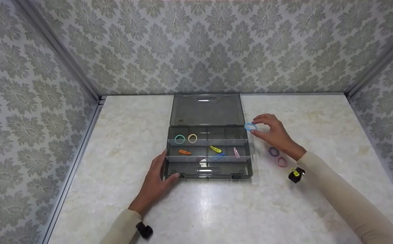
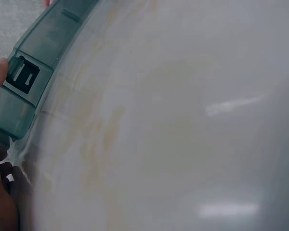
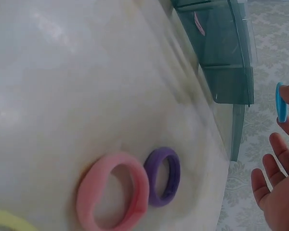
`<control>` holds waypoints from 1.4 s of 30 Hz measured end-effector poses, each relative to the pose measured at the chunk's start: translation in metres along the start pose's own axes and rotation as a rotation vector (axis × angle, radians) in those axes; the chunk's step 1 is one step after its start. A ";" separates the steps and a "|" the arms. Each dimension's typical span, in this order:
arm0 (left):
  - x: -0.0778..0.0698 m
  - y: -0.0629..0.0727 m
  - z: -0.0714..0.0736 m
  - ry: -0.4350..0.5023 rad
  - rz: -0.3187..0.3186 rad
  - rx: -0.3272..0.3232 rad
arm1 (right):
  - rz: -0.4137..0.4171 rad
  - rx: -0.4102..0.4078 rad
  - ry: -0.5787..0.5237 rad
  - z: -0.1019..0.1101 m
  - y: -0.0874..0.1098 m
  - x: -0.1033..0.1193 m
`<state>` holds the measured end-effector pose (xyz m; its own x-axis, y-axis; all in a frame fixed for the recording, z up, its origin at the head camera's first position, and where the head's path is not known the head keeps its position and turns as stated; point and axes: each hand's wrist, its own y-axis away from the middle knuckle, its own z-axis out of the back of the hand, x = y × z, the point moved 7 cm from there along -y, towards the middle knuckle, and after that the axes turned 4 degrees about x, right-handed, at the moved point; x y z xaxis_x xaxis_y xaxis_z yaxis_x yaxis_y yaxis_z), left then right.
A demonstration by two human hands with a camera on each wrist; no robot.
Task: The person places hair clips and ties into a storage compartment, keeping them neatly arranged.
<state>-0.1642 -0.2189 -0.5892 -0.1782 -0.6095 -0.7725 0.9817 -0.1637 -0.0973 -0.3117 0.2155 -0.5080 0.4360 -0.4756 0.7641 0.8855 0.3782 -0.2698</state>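
Observation:
My right hand pinches a light blue hair tie between thumb and fingertips, just off the right side of a see-through grey compartment box. In the right wrist view, the blue tie appears edge-on, the other fingers spread below it. With its thumb at the front edge and its fingers along the left side, my left hand holds the box's front left corner. A green hair tie and a beige hair tie are in the back row. Orange, yellow, blue and pink hair clips lie in the middle row.
The box's lid lies folded back toward the patterned wall. On the table right of the box are a purple hair tie, a pink hair tie and a yellow hair tie, partly behind the right wrist camera in the head view.

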 end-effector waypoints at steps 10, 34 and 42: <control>0.000 0.000 -0.001 -0.004 0.000 0.002 | 0.041 0.049 0.009 -0.020 -0.012 0.016; 0.000 -0.001 -0.001 0.004 -0.008 0.006 | 0.071 0.270 0.048 -0.073 -0.049 0.041; 0.000 0.000 -0.001 0.000 -0.006 -0.002 | 0.113 0.362 0.104 -0.091 -0.060 0.050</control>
<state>-0.1640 -0.2184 -0.5901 -0.1842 -0.6086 -0.7718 0.9808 -0.1655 -0.1035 -0.3283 0.0970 -0.5071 0.5577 -0.4860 0.6728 0.7252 0.6797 -0.1102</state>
